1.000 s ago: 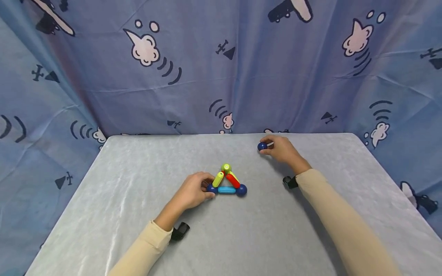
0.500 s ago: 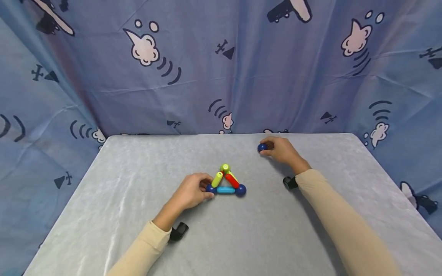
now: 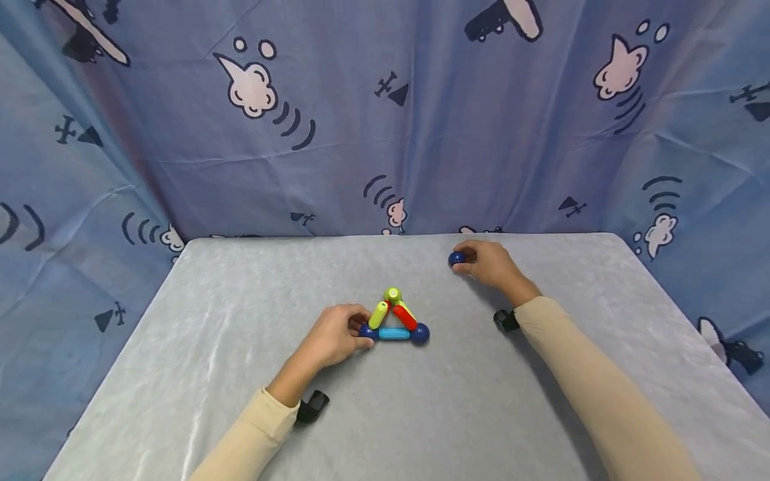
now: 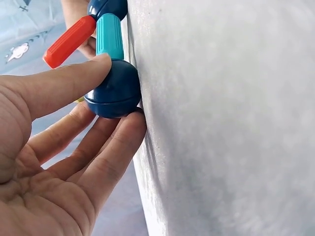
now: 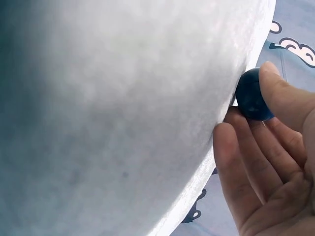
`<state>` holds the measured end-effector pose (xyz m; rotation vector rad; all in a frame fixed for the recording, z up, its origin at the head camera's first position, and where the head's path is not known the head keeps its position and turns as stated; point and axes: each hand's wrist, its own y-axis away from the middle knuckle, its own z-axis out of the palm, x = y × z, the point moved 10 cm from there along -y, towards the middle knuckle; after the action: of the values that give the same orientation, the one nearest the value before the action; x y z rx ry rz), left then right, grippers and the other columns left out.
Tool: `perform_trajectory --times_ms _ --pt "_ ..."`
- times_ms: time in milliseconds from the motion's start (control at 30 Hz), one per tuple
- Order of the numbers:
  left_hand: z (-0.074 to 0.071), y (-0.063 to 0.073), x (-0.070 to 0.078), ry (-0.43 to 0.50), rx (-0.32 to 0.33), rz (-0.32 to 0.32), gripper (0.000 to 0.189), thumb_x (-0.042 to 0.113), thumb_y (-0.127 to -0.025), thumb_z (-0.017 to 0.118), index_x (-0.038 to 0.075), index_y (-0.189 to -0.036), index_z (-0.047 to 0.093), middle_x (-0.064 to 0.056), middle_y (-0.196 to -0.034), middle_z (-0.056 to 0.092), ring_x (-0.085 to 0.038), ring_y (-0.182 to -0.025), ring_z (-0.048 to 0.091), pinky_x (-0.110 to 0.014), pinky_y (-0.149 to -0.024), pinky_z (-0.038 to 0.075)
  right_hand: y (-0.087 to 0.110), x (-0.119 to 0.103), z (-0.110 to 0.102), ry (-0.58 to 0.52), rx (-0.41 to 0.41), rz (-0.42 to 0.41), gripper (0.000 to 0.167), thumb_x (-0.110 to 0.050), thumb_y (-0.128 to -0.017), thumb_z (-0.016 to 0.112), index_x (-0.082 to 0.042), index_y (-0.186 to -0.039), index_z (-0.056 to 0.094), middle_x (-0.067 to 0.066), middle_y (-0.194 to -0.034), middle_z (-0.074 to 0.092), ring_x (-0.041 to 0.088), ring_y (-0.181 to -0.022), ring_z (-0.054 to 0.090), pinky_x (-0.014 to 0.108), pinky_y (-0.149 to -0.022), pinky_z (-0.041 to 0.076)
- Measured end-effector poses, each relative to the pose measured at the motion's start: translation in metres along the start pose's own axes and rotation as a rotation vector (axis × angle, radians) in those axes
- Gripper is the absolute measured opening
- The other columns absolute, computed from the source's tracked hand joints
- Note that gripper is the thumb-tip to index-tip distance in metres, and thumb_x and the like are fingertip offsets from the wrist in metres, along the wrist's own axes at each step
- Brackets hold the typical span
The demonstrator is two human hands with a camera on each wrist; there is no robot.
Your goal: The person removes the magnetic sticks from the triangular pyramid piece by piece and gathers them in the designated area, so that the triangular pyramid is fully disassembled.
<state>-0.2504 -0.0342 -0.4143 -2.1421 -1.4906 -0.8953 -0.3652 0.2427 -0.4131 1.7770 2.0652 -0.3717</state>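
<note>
A triangle of rods and balls lies mid-table: a light blue rod (image 3: 394,333) joins two dark blue balls at the front, and a green ball (image 3: 393,295) forms the back corner. A red rod (image 3: 405,316) and a yellow-green rod (image 3: 378,314) slant up from the front balls. My left hand (image 3: 338,334) grips the left dark blue ball (image 4: 116,88) between thumb and fingers. Near the back edge, my right hand (image 3: 488,263) holds a separate dark blue ball (image 5: 252,96) between thumb and fingers, close to the tabletop.
A pale grey cloth covers the table (image 3: 252,280). Behind it and at both sides hangs a blue patterned curtain (image 3: 337,120). Each wrist carries a small black camera, the left one (image 3: 313,406) low over the cloth.
Hardly anything differs. My right hand has come slightly nearer with its ball; the left hand keeps its grip on the triangle's corner.
</note>
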Motion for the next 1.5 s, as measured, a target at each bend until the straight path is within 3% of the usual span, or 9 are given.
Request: perform_trajectory --times_ms 467,867,1033,1167,1500 --pt "0.001 -0.001 -0.001 0.007 -0.003 -0.023 0.036 0.011 -0.077 0.086 0.007 -0.109 0.071 -0.006 -0.103 0.071 -0.017 -0.094 0.067 -0.035 -0.084 0.056 -0.001 -0.002 0.0 0.035 0.016 -0.011 0.049 -0.028 -0.091 0.073 -0.008 -0.134 0.06 0.017 -0.123 0.068 0.033 -0.114 0.063 0.05 -0.097 0.05" --pt "0.003 -0.002 -0.005 0.032 -0.012 -0.039 0.038 0.011 -0.077 0.086 0.007 -0.112 0.07 -0.006 -0.106 0.071 -0.018 -0.096 0.067 -0.035 -0.086 0.056 0.012 -0.006 -0.004 -0.021 0.025 0.013 0.062 -0.031 -0.093 0.071 -0.008 -0.146 0.049 0.02 -0.144 0.054 0.039 -0.128 0.055 0.055 -0.1 0.047" --pt "0.001 -0.003 -0.007 0.039 -0.001 -0.036 0.037 0.01 -0.076 0.086 0.006 -0.11 0.071 -0.006 -0.103 0.072 -0.018 -0.094 0.067 -0.035 -0.084 0.056 0.037 -0.033 -0.014 -0.057 0.129 -0.025 0.055 -0.03 -0.093 0.071 -0.009 -0.141 0.054 0.019 -0.149 0.049 0.041 -0.128 0.052 0.058 -0.101 0.046" --pt "0.0 -0.004 -0.006 0.039 0.004 -0.04 0.037 0.01 -0.076 0.086 0.006 -0.109 0.071 -0.006 -0.101 0.072 -0.017 -0.093 0.067 -0.034 -0.084 0.056 0.06 -0.067 -0.015 -0.09 0.174 -0.091 0.046 -0.03 -0.092 0.072 -0.011 -0.133 0.062 0.015 -0.138 0.058 0.037 -0.118 0.058 0.052 -0.096 0.05" --pt "0.003 0.0 -0.004 0.029 -0.011 -0.035 0.038 0.01 -0.077 0.085 0.005 -0.112 0.07 -0.007 -0.105 0.071 -0.019 -0.096 0.067 -0.036 -0.085 0.056 0.105 -0.116 0.025 -0.148 0.043 -0.192 0.039 -0.033 -0.089 0.075 -0.012 -0.122 0.069 0.004 -0.118 0.07 0.022 -0.103 0.064 0.041 -0.087 0.055"
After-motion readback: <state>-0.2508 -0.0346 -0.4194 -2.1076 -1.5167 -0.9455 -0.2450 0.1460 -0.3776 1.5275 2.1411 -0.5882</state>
